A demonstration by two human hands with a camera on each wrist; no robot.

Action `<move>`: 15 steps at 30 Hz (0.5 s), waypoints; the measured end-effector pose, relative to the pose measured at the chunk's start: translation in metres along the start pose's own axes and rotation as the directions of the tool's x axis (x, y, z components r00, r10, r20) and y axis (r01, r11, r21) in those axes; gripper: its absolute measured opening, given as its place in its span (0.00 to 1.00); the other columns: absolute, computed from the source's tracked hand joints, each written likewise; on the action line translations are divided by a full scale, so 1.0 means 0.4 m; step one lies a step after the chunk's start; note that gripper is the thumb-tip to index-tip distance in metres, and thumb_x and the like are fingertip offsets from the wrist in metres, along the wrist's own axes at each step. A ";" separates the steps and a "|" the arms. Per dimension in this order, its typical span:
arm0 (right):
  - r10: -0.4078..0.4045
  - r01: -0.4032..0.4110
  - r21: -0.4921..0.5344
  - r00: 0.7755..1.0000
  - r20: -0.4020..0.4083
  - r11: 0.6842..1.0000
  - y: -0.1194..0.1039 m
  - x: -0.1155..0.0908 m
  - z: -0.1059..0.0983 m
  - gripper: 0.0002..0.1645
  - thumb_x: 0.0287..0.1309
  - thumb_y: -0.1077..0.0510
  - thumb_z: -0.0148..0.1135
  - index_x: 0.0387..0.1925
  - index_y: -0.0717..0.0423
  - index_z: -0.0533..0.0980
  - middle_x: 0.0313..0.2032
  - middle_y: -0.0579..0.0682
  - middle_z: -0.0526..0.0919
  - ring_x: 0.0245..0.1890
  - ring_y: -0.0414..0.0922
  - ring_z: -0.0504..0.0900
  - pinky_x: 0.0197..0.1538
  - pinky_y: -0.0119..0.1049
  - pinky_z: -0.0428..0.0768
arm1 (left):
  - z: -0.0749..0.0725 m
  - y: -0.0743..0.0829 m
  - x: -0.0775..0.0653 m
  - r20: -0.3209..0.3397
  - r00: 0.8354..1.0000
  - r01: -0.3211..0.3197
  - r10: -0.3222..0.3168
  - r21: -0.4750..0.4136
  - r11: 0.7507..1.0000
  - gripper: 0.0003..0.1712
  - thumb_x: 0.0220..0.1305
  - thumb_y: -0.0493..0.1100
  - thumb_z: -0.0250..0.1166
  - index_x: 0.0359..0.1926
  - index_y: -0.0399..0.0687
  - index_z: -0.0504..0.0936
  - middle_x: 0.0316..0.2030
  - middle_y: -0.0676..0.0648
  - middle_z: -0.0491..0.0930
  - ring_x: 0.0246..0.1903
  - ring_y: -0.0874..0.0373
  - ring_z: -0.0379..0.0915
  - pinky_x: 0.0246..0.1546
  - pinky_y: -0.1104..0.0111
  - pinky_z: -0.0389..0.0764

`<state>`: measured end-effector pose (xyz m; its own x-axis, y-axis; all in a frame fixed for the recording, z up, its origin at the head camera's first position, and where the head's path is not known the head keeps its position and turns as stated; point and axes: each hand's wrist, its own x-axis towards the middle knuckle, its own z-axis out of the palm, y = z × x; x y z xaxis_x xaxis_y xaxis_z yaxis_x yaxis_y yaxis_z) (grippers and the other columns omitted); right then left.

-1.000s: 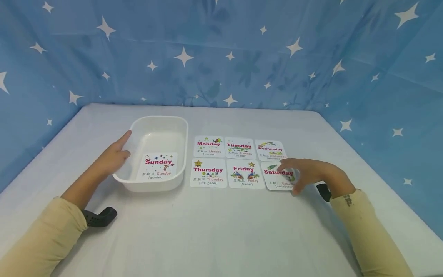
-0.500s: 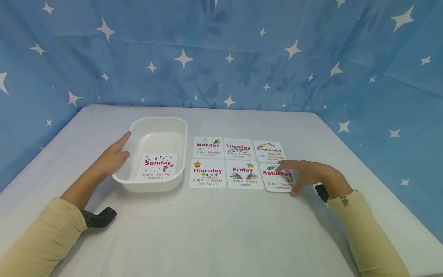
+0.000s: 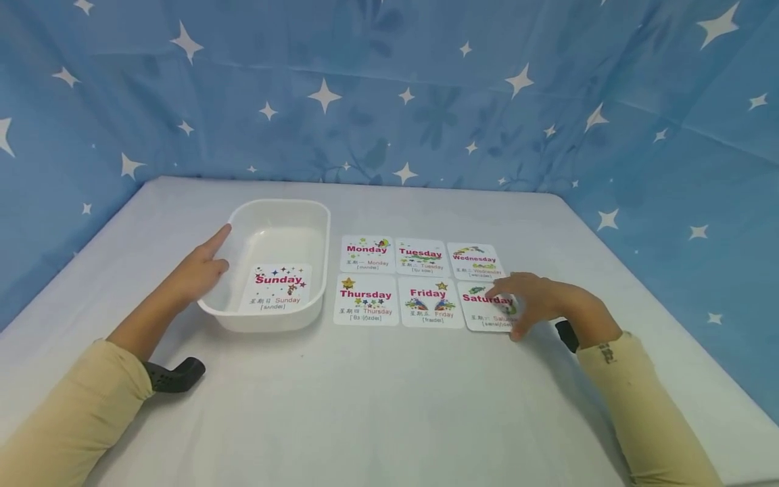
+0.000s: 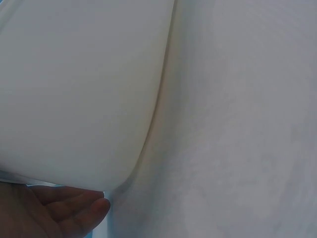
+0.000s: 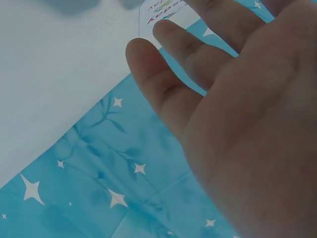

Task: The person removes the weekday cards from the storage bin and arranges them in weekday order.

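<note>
My left hand [image 3: 197,272] is at the left side of a white plastic tub [image 3: 324,291], its index finger extended along the rim. In the left wrist view the fingers [image 4: 74,210] lie against the tub's outer wall. A Sunday card [image 3: 278,289] lies inside the tub. My right hand [image 3: 541,302] arches over the right part of the Saturday card [image 3: 481,312], fingertips on its face and thumb at its lower right edge. The right wrist view shows these fingers [image 5: 153,74] spread and loosely bent. The card lies flat on the table, its right side partly hidden.
Left of and behind the Saturday card lie Monday [image 3: 367,254], Tuesday [image 3: 420,258], Wednesday [image 3: 473,262], Thursday [image 3: 365,301] and Friday [image 3: 431,302] cards in two rows. A white cloth covers the table [image 3: 365,406]. A blue star-patterned curtain [image 3: 389,81] hangs behind it.
The Saturday card has shifted very slightly left, toward the Friday card, with my right hand on it. My left hand stays at the tub. The head view tilts a little.
</note>
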<state>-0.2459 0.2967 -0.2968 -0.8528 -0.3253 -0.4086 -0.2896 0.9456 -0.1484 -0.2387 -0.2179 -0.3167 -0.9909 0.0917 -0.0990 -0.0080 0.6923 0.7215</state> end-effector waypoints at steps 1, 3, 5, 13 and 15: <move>-0.012 0.012 -0.012 1.000 -0.010 1.000 0.000 -0.001 -0.001 0.46 0.32 0.49 0.75 0.59 0.45 0.69 0.66 0.60 0.59 0.65 0.64 0.50 0.59 0.69 0.57 | -0.001 0.001 0.000 -0.001 1.000 -0.003 0.003 0.000 1.000 0.40 0.62 0.35 0.38 0.70 0.49 0.27 0.69 0.37 0.27 0.67 0.34 0.27 0.65 0.42 0.39; -0.035 0.034 -0.026 0.999 -0.028 0.999 0.001 0.000 -0.001 0.44 0.33 0.50 0.75 0.58 0.47 0.70 0.65 0.60 0.60 0.64 0.64 0.51 0.59 0.68 0.58 | -0.002 0.004 -0.001 -0.002 1.000 -0.005 0.005 -0.001 1.000 0.40 0.62 0.35 0.38 0.70 0.49 0.27 0.69 0.37 0.27 0.67 0.35 0.27 0.65 0.42 0.39; -0.052 0.050 -0.040 0.998 -0.042 0.998 0.000 0.000 -0.001 0.43 0.33 0.50 0.75 0.57 0.47 0.71 0.64 0.61 0.60 0.64 0.64 0.51 0.58 0.68 0.58 | -0.003 0.007 -0.003 0.000 1.000 0.001 -0.001 -0.006 1.000 0.40 0.62 0.34 0.38 0.70 0.48 0.27 0.69 0.37 0.27 0.67 0.35 0.26 0.65 0.42 0.38; -0.029 0.028 -0.025 0.998 -0.060 0.999 -0.001 0.001 0.005 0.39 0.35 0.51 0.74 0.55 0.46 0.72 0.65 0.64 0.58 0.64 0.65 0.51 0.58 0.69 0.59 | 0.000 0.008 -0.005 0.004 1.000 0.003 -0.003 -0.012 1.000 0.40 0.62 0.34 0.38 0.69 0.48 0.27 0.69 0.37 0.27 0.67 0.35 0.26 0.66 0.43 0.38; -0.030 0.029 -0.017 0.998 -0.061 0.999 0.000 0.000 0.006 0.38 0.35 0.52 0.74 0.55 0.46 0.72 0.65 0.64 0.57 0.64 0.65 0.51 0.58 0.69 0.59 | 0.001 0.008 -0.003 0.003 1.000 0.005 -0.005 -0.008 1.000 0.40 0.62 0.34 0.38 0.69 0.48 0.27 0.69 0.38 0.27 0.68 0.35 0.26 0.66 0.43 0.38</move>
<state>-0.2450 0.2966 -0.2990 -0.8688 -0.3523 -0.3481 -0.3213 0.9358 -0.1450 -0.2375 -0.2157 -0.3147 -0.9904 0.0904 -0.1043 -0.0138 0.6871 0.7264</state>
